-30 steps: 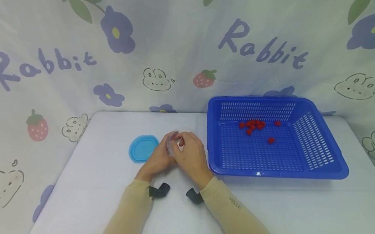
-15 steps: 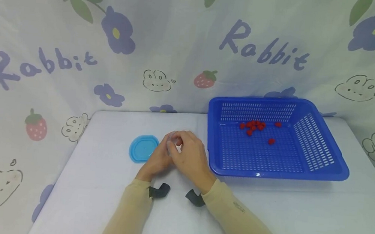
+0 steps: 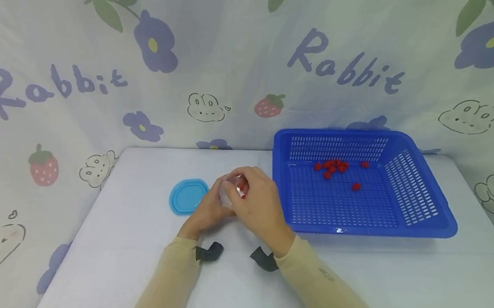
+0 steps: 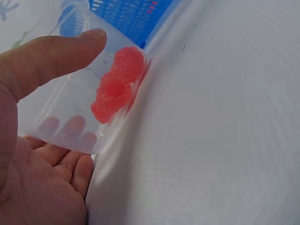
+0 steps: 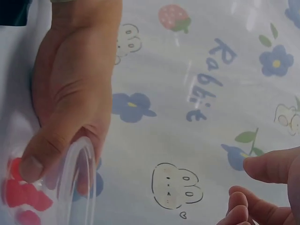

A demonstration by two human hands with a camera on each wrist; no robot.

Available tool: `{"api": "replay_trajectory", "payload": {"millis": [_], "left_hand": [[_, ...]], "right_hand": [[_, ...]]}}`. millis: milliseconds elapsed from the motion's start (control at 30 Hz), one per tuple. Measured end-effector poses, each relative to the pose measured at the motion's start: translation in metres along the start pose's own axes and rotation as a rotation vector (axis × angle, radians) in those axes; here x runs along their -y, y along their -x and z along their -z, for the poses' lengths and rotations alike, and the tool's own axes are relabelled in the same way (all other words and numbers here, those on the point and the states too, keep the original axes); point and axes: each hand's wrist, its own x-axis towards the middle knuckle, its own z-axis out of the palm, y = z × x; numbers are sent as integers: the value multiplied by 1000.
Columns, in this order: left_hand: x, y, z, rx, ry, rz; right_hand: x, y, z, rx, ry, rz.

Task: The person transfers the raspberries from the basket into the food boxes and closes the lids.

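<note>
My left hand (image 3: 209,209) grips a clear plastic tub (image 4: 70,96), thumb on one side and fingers on the other. Inside the tub are a few red raspberries (image 4: 115,89), gathered low against its wall; the left wrist view shows the tub resting on the white table. Over the tub's mouth arches my right hand (image 3: 263,202), covering part of it in the head view. In the right wrist view, its thumb (image 5: 269,166) and bent fingers (image 5: 262,208) stand apart with nothing between them, beside the tub's rim.
A light-blue lid (image 3: 189,196) lies left of the hands. To the right stands a blue slotted basket (image 3: 369,230) with several red raspberries (image 3: 332,167) on its floor. A patterned cloth (image 3: 221,47) rises behind the table.
My right hand has lifted and shifted slightly right, its fingers spreading from the tub's mouth. Red shows under its fingers now. The left hand has stayed around the tub.
</note>
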Motion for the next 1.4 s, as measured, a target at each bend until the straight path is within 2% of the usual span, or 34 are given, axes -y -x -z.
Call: {"api": "replay_trajectory", "payload": {"millis": [133,433,600,1000,1233,1400], "left_hand": [[0,0,-1,-9,13,14],[-4,0,-2,-29,-26,86],[-4,-1,-3,-29,-31,74],[-3,-2,-5,-38,-21,101],[-3,-1,-5,-37,-3,102],[-3,-1,-5,-33,2,95]], "right_hand": [[1,-2,8,-3,-7,5],[-2,-13,28,-29,11,39],[-5,-18,37,-39,12,48],[-8,-29,59,-41,20,37],[-20,-37,74,-45,52,24],[-31,-44,83,-33,77,-20]]}}
